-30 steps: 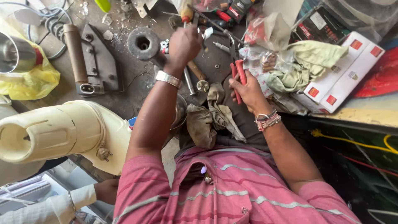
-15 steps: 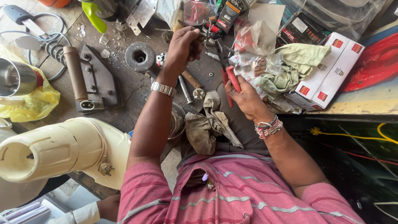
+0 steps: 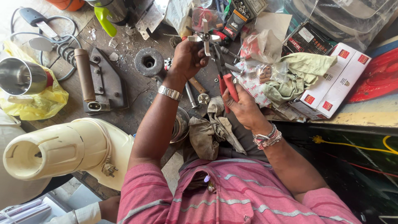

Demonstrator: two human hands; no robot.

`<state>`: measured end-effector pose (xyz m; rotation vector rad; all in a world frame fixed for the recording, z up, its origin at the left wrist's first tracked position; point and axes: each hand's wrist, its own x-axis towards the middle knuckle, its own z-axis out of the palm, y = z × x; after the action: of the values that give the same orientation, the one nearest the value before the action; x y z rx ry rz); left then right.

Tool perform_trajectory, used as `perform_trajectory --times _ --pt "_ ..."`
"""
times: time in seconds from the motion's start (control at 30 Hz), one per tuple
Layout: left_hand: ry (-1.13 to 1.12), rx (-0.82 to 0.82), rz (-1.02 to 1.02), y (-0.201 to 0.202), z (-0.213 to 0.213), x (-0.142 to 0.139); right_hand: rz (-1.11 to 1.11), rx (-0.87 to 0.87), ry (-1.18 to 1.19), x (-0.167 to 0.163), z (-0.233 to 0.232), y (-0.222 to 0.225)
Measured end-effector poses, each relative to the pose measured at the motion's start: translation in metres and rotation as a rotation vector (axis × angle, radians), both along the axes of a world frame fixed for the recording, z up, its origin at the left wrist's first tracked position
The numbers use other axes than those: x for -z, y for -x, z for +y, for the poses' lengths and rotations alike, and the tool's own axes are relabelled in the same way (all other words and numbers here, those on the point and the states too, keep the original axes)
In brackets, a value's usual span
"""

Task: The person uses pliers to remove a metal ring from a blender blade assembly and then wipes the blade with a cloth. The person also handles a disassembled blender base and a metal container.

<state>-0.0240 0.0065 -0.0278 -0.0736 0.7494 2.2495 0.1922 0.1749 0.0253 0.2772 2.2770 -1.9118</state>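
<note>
My left hand (image 3: 187, 59), with a metal watch on its wrist, is closed around the base of a metal mixer blade (image 3: 204, 38) and holds it up over the workbench. My right hand (image 3: 245, 110) grips red-handled pliers (image 3: 226, 81). Their dark jaws point up towards the blade and end just below it. Beaded bracelets circle the right wrist. A pink striped shirt fills the bottom of the view.
A cream mixer base (image 3: 58, 151) lies at the left with its plug hanging. An old iron (image 3: 99, 81), a round metal part (image 3: 149, 63), a steel jar (image 3: 20, 76) on a yellow bag, a greasy rag (image 3: 211, 130) and white-and-red boxes (image 3: 331, 89) crowd the bench. Another person's hand (image 3: 97, 210) shows at bottom left.
My left hand has drawn back from the clutter with the blade in it. My right hand has lifted the pliers off the bench towards the blade.
</note>
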Motion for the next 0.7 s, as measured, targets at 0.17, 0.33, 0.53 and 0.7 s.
perform_trajectory --times 0.17,0.33,0.53,0.7 --pt "0.025 0.009 0.025 -0.008 0.0 -0.012 0.159 -0.032 0.131 0.005 -0.004 0.009" --pt "-0.009 0.013 0.111 -0.01 -0.001 -0.017 0.125 -0.015 0.18 0.011 -0.005 0.007" --pt "-0.082 0.008 0.116 -0.01 -0.001 -0.012 0.092 -0.003 0.096 0.016 -0.002 0.005" --pt "-0.073 0.02 0.129 -0.011 -0.003 -0.017 0.191 -0.008 0.065 0.015 0.0 0.004"
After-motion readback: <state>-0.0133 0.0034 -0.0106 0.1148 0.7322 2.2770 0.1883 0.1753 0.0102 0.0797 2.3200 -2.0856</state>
